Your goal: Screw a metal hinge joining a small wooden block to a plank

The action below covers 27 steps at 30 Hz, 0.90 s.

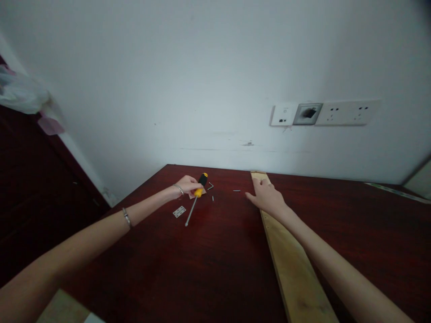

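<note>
My left hand [187, 185] is closed on the handle of a screwdriver [191, 212], black and yellow with a long metal shaft pointing toward me. Beneath those fingers shows the edge of a small pinkish flat piece [191, 195]. A metal hinge plate [179, 211] with holes lies just left of the shaft. Several small screws are scattered nearby, one screw [236, 190] between my two hands. On the right, my right hand [267, 195] rests on a long wooden board [296, 269], fingers over its far end and thumb stretched out to the left.
The dark red tabletop [208, 269] meets a white wall [202, 89] at its far edge. Wall sockets [348, 112] sit above the table at right. A white plastic bag [23, 92] hangs at far left. Part of another light wooden piece [62, 307] shows at bottom left.
</note>
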### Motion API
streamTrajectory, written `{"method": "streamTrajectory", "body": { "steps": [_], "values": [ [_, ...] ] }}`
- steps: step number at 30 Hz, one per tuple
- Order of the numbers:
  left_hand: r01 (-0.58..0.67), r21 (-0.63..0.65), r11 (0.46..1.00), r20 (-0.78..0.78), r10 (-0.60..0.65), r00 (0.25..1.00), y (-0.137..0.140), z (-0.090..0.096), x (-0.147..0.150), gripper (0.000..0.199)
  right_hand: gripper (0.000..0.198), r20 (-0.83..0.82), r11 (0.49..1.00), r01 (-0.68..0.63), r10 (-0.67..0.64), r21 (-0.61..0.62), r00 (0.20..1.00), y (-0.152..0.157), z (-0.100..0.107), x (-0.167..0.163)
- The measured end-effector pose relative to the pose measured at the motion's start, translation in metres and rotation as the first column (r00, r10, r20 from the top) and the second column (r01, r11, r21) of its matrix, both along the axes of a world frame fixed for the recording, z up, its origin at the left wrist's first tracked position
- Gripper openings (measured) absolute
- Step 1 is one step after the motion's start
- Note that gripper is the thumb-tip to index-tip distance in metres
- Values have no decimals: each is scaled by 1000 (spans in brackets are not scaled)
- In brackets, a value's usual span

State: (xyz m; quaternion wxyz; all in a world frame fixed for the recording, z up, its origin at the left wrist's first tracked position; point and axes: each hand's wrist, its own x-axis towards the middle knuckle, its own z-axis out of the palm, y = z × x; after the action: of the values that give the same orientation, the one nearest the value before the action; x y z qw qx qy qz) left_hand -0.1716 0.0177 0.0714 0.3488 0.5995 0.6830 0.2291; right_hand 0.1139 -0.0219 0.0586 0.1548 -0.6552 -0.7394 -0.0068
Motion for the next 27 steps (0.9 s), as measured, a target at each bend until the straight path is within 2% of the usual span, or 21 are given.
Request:
{"method": "streamTrajectory", "body": {
  "steps": [2, 4, 8, 12, 18, 27],
  "values": [
    [-31, -21, 999, -110, 29, 994, 13, 5, -30, 14, 61, 100, 992, 109, -102, -71, 990, -8, -7, 14],
    [-59, -48, 997, -217, 47, 975, 23, 6, -55, 14, 71, 127, 972, 190, -173, -139, 977, -18, -15, 22],
    [-96, -119, 988, -392, 42, 919, 32, 0, -83, 17, 86, 119, 943, 238, -215, -232, 969, -34, -25, 27],
    [-104, -157, 982, -500, 12, 866, 36, -9, -92, 19, 94, 127, 938, 267, -244, -220, 961, -38, -28, 29],
    [-85, -195, 977, -588, -47, 807, 42, -14, -96, 22, 88, 133, 942, 269, -246, -200, 960, -37, -25, 31],
    [-20, -246, 969, -599, -135, 789, 47, -14, -99, 30, 87, 58, 958, 208, -200, -199, 978, -36, -22, 49]
  ]
}}
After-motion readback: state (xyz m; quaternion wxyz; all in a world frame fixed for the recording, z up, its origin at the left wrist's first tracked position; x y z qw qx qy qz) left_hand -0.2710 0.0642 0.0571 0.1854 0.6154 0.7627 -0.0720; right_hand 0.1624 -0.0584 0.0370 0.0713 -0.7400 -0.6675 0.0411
